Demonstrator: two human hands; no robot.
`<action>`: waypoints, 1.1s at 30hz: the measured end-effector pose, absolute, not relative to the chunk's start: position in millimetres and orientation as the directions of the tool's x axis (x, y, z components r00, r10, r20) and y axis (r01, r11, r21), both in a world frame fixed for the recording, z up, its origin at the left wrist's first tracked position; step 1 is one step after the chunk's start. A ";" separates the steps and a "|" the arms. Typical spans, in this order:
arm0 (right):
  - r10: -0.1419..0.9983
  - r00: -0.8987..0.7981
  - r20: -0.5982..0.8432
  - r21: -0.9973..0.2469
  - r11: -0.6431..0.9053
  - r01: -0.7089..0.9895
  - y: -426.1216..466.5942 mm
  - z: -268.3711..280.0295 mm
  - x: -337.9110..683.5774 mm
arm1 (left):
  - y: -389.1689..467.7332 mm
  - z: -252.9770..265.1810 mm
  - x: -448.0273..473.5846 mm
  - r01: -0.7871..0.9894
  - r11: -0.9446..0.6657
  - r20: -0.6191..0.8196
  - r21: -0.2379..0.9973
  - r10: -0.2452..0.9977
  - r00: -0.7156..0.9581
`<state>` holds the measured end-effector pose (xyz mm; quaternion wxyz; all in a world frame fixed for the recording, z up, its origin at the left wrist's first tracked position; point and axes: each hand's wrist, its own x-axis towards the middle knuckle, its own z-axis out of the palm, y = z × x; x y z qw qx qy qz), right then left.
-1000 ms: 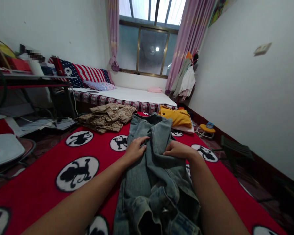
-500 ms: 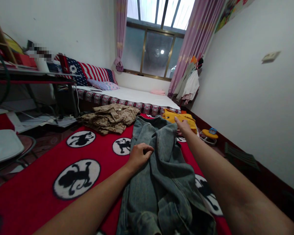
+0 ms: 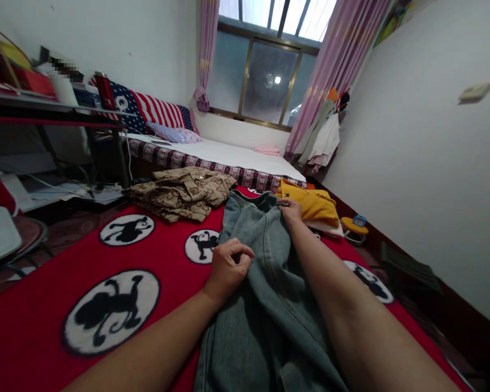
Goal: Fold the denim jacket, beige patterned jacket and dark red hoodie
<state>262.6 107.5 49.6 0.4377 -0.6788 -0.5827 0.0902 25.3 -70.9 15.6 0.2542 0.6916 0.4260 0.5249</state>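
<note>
Going off the jeans (image 3: 261, 294), which run lengthwise on a blanket (image 3: 169, 237): left hand (image 3: 228, 267) is at their left side, right hand (image 3: 292, 211) is on their far right corner. Just left of their far end there's a garment (image 3: 183, 193) in a heap; right of that same end, a folded pile of clothes (image 3: 314, 204), stool (image 3: 354, 226) further right. Well behind the jeans, a bed (image 3: 228, 155) with a pillow (image 3: 177, 134) on it, window (image 3: 269, 76) behind that. Left and back from them, a surface (image 3: 24, 104) with a flask (image 3: 104, 91) on it.

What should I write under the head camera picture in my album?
Left hand and right hand on a denim garment, red blanket underneath.
</note>
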 end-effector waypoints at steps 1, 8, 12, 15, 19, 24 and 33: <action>0.889 0.276 0.365 -0.701 0.067 0.710 105.6 40.8 261.0 | -69.0 14.4 25.5 0.325 -0.494 0.498 0.807 0.864 0.075; 0.973 0.038 0.230 -0.700 0.138 0.700 75.8 37.0 264.0 | -61.1 11.0 23.4 0.398 -0.442 0.457 0.804 0.887 0.061; 0.956 -0.125 0.264 -0.611 0.266 0.745 21.1 41.4 270.2 | -60.2 11.2 22.2 0.435 -0.421 0.434 0.796 0.898 0.076; 0.831 -0.382 0.405 -0.357 0.528 0.771 -36.2 40.6 282.2 | -58.4 8.8 22.4 0.451 -0.434 0.451 0.780 0.889 0.076; 0.672 -0.634 0.382 -0.070 0.705 0.705 -107.4 44.2 306.0 | -56.1 4.6 23.7 0.448 -0.487 0.511 0.750 0.856 0.075; 0.542 -0.776 0.322 0.074 0.803 0.591 -161.1 49.3 312.0 | -56.2 4.1 24.8 0.455 -0.555 0.574 0.696 0.811 0.111; 0.886 -0.069 0.459 -0.768 0.435 0.470 -174.6 72.4 260.8 | -56.2 3.1 22.1 0.374 -0.561 0.568 0.739 0.817 0.103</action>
